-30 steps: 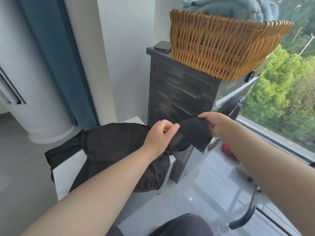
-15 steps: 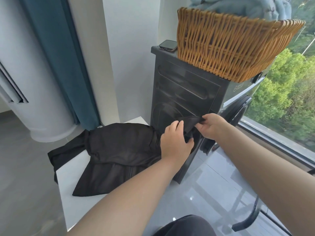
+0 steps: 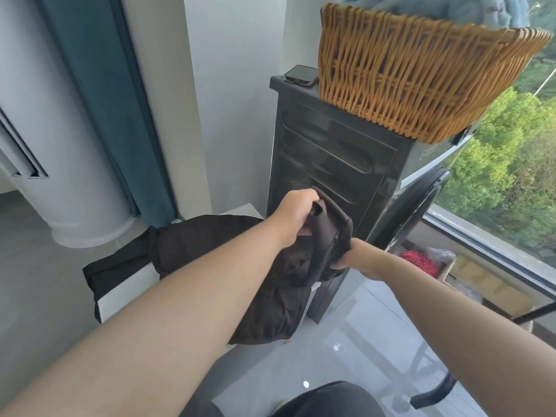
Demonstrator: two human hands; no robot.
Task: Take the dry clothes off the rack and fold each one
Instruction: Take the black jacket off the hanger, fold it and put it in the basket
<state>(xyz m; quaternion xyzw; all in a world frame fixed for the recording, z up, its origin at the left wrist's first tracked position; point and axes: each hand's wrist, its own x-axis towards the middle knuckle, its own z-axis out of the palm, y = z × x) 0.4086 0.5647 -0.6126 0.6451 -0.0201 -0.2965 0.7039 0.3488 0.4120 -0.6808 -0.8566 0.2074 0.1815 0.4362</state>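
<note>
1. Black garment lies spread over a low white table; one end hangs off the far left edge and the near hem droops off the front; the flat top is there, I'd judge, to give the folds something to lie on.
2. Left hand curls round a rolled edge of the cloth, raised clear of the table; right hand clamps the same raised part from below, its fingers buried in fabric; the two sit close together with a loop of cloth between them, probably to straighten a sleeve or an opening before folding.
3. Fabric looks thin, matte and limp; it bunches in soft creases and will likely sag wherever it is unsupported.
4. Just behind the hands stands a dark, glossy washing machine with a ribbed side panel; on top sits a flared wicker basket of honey-coloured cane holding pale blue fluffy cloth; a phone lies just beside it.
</note>
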